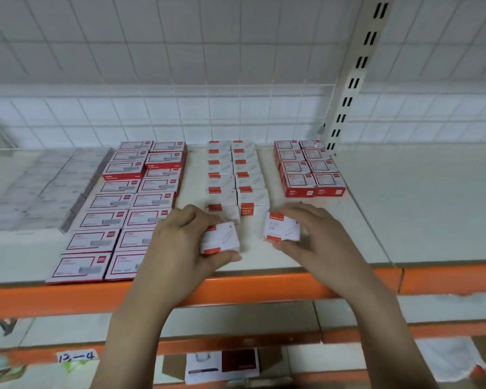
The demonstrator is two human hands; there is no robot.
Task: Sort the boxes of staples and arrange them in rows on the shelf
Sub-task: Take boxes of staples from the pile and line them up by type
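My left hand (pixel 177 245) grips a small white box with red corners (pixel 220 238) at the front of the shelf (pixel 348 234). My right hand (pixel 317 237) pinches a second white box (pixel 281 228) just to its right. Both boxes sit at the near end of two rows of white boxes (pixel 236 175) that run to the back. Left of these lie two rows of wide red-framed boxes (pixel 129 203). To the right stands a short double row of red boxes (pixel 309 167).
Grey packets in clear wrap (pixel 45 189) lie at the shelf's far left. A slotted upright post (pixel 354 77) stands at the back right before a wire grid. An orange beam (pixel 68 299) edges the shelf front. A lower shelf holds a box (pixel 222 366) and a label "12-4".
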